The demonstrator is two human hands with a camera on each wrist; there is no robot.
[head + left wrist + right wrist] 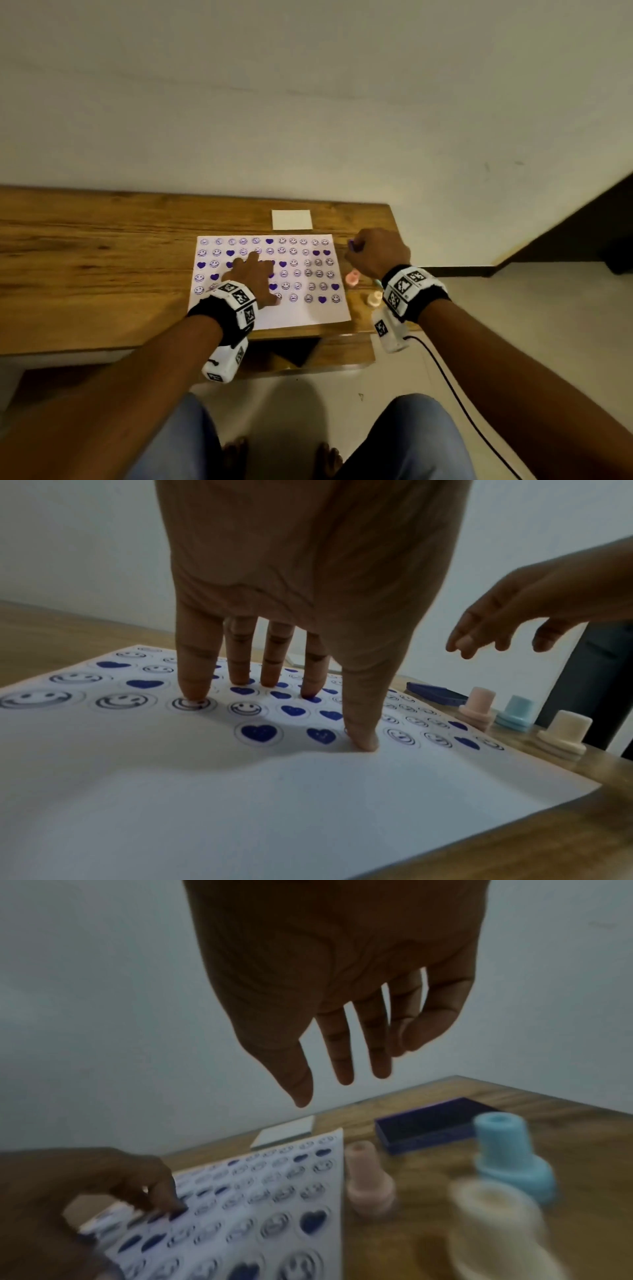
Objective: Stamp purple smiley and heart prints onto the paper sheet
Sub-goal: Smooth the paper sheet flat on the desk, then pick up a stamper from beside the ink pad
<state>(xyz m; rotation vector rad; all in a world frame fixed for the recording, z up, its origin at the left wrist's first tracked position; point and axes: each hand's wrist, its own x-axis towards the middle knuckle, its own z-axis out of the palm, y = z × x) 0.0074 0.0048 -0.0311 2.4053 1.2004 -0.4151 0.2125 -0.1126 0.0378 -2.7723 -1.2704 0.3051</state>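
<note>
- Left hand (308,593) lay spread on the paper sheet (308,818), straight fingertips (192,693) pressing into the rows of purple smileys and hearts; it gripped nothing.
- Right hand (335,969) hung over the table past the sheet's right edge, fingers loose and extended, holding nothing, clear of everything below.
- Head view hid most of what sat under that hand: only the pink stamp (352,278) and cream stamp (374,298) showed.
- Right wrist view added the blue stamp (510,1158) and the purple ink pad (431,1129) beyond the fingertips, all beside the sheet, none on it.
- Left wrist view showed the sheet's near strip, below the pressing fingers, still unprinted.
- Wooden table (85,274) stood against a plain pale wall (308,102); small white card (292,219) lay beyond the sheet's far edge.
</note>
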